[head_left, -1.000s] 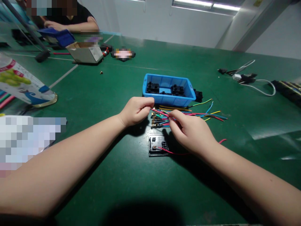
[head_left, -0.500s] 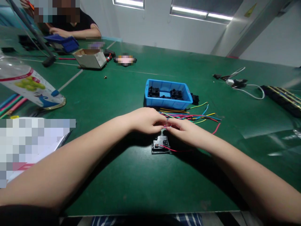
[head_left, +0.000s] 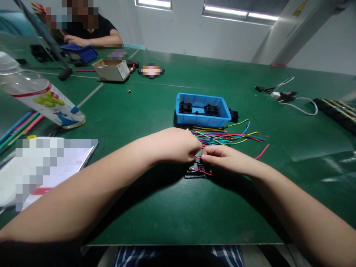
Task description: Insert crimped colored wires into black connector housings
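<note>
A black plastic part [head_left: 194, 175] lies on the green table beneath my fingers, and a thin red wire [head_left: 205, 172] runs out of it to the right. My left hand [head_left: 180, 145] is closed just above this part, its fingers curled down and mostly hidden by the back of the hand. My right hand [head_left: 222, 157] pinches a second red wire [head_left: 262, 151], whose free end sticks out behind the wrist. A short stretch of red shows between the two hands, at the left fingertips. Behind them lies a bundle of coloured wires [head_left: 222, 138].
A blue bin [head_left: 203, 120] with black plastic parts stands beyond the wires. At left are a bottle [head_left: 47, 96], papers [head_left: 80, 155] and coloured tubes [head_left: 22, 128]. A white box [head_left: 112, 71] stands farther back; a person [head_left: 97, 37] sits across. Cables [head_left: 286, 97] lie right.
My left hand has turned over and come down toward the black part, covering more of it. My right hand stays close beside, still pinching. The whole view has shifted slightly.
</note>
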Tool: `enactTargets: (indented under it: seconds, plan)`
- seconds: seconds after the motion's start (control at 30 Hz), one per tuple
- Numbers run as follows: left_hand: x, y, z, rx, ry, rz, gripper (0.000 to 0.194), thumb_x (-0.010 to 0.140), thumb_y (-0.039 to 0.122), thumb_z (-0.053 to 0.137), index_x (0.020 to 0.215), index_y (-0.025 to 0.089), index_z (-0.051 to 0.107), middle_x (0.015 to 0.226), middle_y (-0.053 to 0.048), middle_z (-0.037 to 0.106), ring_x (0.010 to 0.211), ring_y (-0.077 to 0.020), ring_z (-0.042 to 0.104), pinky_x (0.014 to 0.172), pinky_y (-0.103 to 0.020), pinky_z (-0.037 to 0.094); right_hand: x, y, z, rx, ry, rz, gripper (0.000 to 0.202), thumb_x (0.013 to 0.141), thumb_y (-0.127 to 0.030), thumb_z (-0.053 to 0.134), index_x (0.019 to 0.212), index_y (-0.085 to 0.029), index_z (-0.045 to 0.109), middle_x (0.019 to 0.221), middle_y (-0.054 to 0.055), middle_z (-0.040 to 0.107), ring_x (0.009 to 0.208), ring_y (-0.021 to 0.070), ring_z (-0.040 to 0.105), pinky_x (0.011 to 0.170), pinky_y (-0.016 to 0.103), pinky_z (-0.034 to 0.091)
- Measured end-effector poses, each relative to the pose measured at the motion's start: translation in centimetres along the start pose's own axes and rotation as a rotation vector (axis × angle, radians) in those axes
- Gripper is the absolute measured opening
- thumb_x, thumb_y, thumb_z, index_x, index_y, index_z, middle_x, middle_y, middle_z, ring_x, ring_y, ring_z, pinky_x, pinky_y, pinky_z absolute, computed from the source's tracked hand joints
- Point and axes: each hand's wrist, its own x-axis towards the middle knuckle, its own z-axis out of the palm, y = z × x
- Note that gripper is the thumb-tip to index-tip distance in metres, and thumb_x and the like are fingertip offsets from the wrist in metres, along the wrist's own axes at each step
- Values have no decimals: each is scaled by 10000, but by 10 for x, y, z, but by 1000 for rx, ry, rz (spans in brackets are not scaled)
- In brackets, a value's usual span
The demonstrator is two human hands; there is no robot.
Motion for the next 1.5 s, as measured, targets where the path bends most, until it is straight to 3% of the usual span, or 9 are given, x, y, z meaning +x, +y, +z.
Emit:
enactTargets:
  seconds: [0.2,0.53,0.9,1.5]
  plan:
    - [2,3,-1,32,-33,-21,250,864,279,510,783,204,734,690,-39,688,520,-135,509,489,-261,295,4,11,2,140,-9,-17,472,822,-622,632,722,-175,518,664,-43,460,573,84,375,523,230,293]
    - [2,-3,-4,-65,-97,-29,225,863,247,526,802,196,736,713,-22,698,532,-115,506,501,-245,308,4,16,-10,182,-129,20,443,811,-578,672,712,-170,529,601,-62,448,519,69,374,478,219,271]
    - [4,-7,0,-90,-125,3,193,816,156,545,757,190,726,660,-12,683,482,-94,474,479,-230,300,7,21,-10,154,-97,9,432,852,-575,613,690,-182,533,577,-59,413,496,77,343,470,238,249]
    - [7,-11,7,-192,-78,6,148,785,205,601,688,202,713,552,10,612,435,-99,414,513,-267,293,8,18,-10,98,-92,-30,434,858,-551,600,639,-184,519,574,-49,416,512,76,350,479,243,251]
